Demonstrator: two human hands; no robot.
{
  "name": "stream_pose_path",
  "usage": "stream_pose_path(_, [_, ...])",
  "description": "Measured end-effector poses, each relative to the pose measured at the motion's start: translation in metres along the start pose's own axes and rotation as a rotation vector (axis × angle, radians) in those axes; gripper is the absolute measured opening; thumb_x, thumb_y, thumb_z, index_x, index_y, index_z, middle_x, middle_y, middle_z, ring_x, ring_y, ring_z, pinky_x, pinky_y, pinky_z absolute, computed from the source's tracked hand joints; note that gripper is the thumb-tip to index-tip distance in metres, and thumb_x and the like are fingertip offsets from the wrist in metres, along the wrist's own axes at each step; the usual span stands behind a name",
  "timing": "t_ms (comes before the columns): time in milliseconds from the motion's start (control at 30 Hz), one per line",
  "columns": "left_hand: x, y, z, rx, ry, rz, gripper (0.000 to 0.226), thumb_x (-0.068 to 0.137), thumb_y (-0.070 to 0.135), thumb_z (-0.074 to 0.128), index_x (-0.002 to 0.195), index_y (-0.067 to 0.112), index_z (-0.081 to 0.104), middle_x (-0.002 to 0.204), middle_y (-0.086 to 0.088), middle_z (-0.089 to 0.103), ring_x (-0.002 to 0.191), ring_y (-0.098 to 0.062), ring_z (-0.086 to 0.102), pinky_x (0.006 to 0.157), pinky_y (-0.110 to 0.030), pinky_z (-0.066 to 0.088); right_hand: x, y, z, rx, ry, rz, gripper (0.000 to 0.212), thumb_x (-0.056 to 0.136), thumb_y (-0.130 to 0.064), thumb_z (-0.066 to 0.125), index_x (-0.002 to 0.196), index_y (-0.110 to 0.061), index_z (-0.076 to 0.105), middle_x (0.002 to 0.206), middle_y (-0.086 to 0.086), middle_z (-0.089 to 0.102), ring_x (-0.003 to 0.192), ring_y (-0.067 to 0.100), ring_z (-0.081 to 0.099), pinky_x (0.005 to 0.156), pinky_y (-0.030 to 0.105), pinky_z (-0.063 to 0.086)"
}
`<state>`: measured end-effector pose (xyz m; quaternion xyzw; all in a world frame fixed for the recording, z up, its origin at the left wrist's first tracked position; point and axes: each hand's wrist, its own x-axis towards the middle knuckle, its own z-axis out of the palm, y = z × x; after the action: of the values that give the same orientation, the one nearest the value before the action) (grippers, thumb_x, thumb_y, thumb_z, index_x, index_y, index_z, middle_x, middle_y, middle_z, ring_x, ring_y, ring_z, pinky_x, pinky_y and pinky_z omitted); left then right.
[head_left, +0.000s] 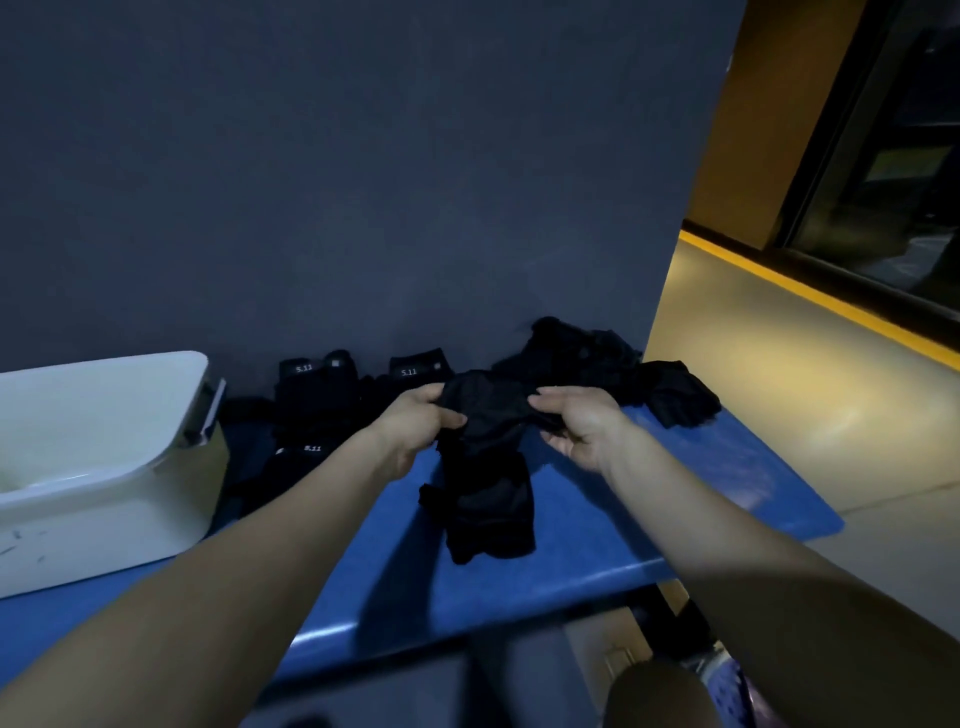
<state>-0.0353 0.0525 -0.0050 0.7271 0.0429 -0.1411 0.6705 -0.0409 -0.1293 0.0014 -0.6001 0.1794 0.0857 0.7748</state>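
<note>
pinching a black glove (488, 410) at its upper edge, fingers (448, 419) curled on both sides, left hand (415, 423) and right hand (576, 423) holding it up over the blue table (649, 499); probably straightening it mid-sort, next needing laying flat beside the labelled gloves (317, 395).

Held cloth (491, 410): was plain black, no pattern to be made out.
Worktop (623, 519): was solid mid blue.
Tub (104, 467) at 9 o'clock: was white, with grey scuff marks on its near wall.
Folded pieces (311, 400) at 11 o'clock: were black with small white "5.11" lettering.
Heap (587, 353) at 1 o'clock: was black.
Wall (363, 182): was dark slate grey.
Floor (779, 415) at 3 o'clock: was pale tan, crossed by a yellow stripe (810, 293).
</note>
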Motion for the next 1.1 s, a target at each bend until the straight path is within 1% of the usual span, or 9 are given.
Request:
stream_pose_path(67, [0.002, -0.003, -0.004, 0.041, 0.015, 0.007, 0.031, 0.086, -0.005, 0.055, 0.114, 0.007, 0.062, 0.091, -0.003, 0.068, 0.076, -0.013, 0.060, 0.059, -0.016, 0.046, 0.003, 0.003, 0.003, -0.040, 0.008, -0.035, 0.029, 0.085, 0.006, 0.062, 0.111, -0.005, 0.060, 0.087, 0.007, 0.062, 0.078, 0.016, 0.059, 0.068, 0.027, 0.050])
stream_pose_path(200, [0.009, -0.005, -0.003, 0.057, 0.002, 0.017, 0.031, 0.089, 0.016, 0.061, 0.118, 0.004, 0.060, 0.109, -0.008, 0.068, 0.092, -0.018, 0.065, 0.078, -0.024, 0.050, 0.010, 0.006, 0.001, -0.044, 0.026, -0.094, 0.028, 0.085, 0.007, 0.061, 0.106, -0.010, 0.061, 0.094, 0.002, 0.062, 0.090, 0.017, 0.060, 0.071, 0.028, 0.052])
stream_pose_path(333, [0.016, -0.005, 0.017, 0.028, -0.021, -0.010, 0.020, 0.094, 0.014, 0.054, 0.113, 0.009, 0.059, 0.093, -0.004, 0.067, 0.075, -0.014, 0.063, 0.054, -0.020, 0.051, 0.017, 0.005, -0.013, -0.033, 0.064, -0.191, 0.024, 0.088, 0.007, 0.055, 0.103, -0.011, 0.057, 0.092, -0.004, 0.059, 0.088, 0.013, 0.058, 0.066, 0.026, 0.051])
stream_pose_path(433, [0.028, -0.006, 0.044, -0.004, -0.013, -0.015, 0.021, 0.094, 0.008, 0.053, 0.114, 0.006, 0.057, 0.101, -0.013, 0.065, 0.082, -0.023, 0.064, 0.068, -0.031, 0.055, 0.024, 0.003, -0.032, -0.145, 0.139, -0.258, 0.021, 0.090, 0.007, 0.052, 0.101, -0.011, 0.054, 0.095, 0.000, 0.057, 0.090, 0.016, 0.055, 0.062, 0.024, 0.047])
stream_pose_path(533, [0.044, -0.011, 0.073, 0.118, 0.007, 0.015, 0.007, 0.091, 0.009, 0.059, 0.098, 0.010, 0.058, 0.110, -0.016, 0.065, 0.091, -0.027, 0.063, 0.084, -0.036, 0.054, 0.035, 0.002, -0.060, -0.294, 0.235, -0.305, 0.020, 0.090, 0.009, 0.051, 0.099, -0.009, 0.053, 0.096, 0.006, 0.054, 0.083, 0.019, 0.054, 0.057, 0.025, 0.046])
stream_pose_path(667, [0.059, -0.018, 0.112, 0.253, -0.026, 0.054, 0.008, 0.091, 0.010, 0.059, 0.096, 0.010, 0.053, 0.097, -0.008, 0.061, 0.091, -0.022, 0.059, 0.078, -0.030, 0.051, 0.053, 0.009, -0.104, -0.466, 0.342, -0.337, 0.023, 0.088, 0.008, 0.054, 0.088, -0.015, 0.056, 0.094, 0.006, 0.054, 0.087, 0.025, 0.057, 0.079, 0.042, 0.053])
stream_pose_path(833, [0.078, -0.026, 0.152, 0.301, -0.093, 0.069, 0.010, 0.091, 0.008, 0.057, 0.095, 0.008, 0.049, 0.074, 0.001, 0.048, 0.073, -0.014, 0.052, 0.063, -0.027, 0.049, 0.067, 0.015, -0.146, -0.581, 0.456, -0.416, 0.023, 0.088, 0.008, 0.052, 0.090, -0.015, 0.057, 0.096, 0.004, 0.055, 0.087, 0.020, 0.053, 0.080, 0.037, 0.048])
stream_pose_path(967, [0.097, -0.030, 0.167, 0.364, -0.069, 0.113, 0.009, 0.090, 0.008, 0.057, 0.094, 0.012, 0.051, 0.074, 0.003, 0.049, 0.081, -0.015, 0.052, 0.073, -0.029, 0.049, 0.079, 0.015, -0.168, -0.761, 0.472, -0.440, 0.030, 0.086, 0.009, 0.049, 0.086, -0.019, 0.058, 0.100, 0.006, 0.059, 0.090, 0.021, 0.056, 0.075, 0.030, 0.046])
stream_pose_path(1100, [0.114, -0.027, 0.167, 0.499, -0.002, 0.230, 0.010, 0.090, 0.007, 0.056, 0.098, 0.013, 0.056, 0.076, 0.006, 0.049, 0.080, -0.013, 0.050, 0.076, -0.023, 0.042, 0.090, 0.007, -0.167, -0.977, 0.507, -0.507, 0.019, 0.087, 0.002, 0.054, 0.087, -0.013, 0.065, 0.106, 0.009, 0.062, 0.106, 0.030, 0.052, 0.089, 0.039, 0.048])
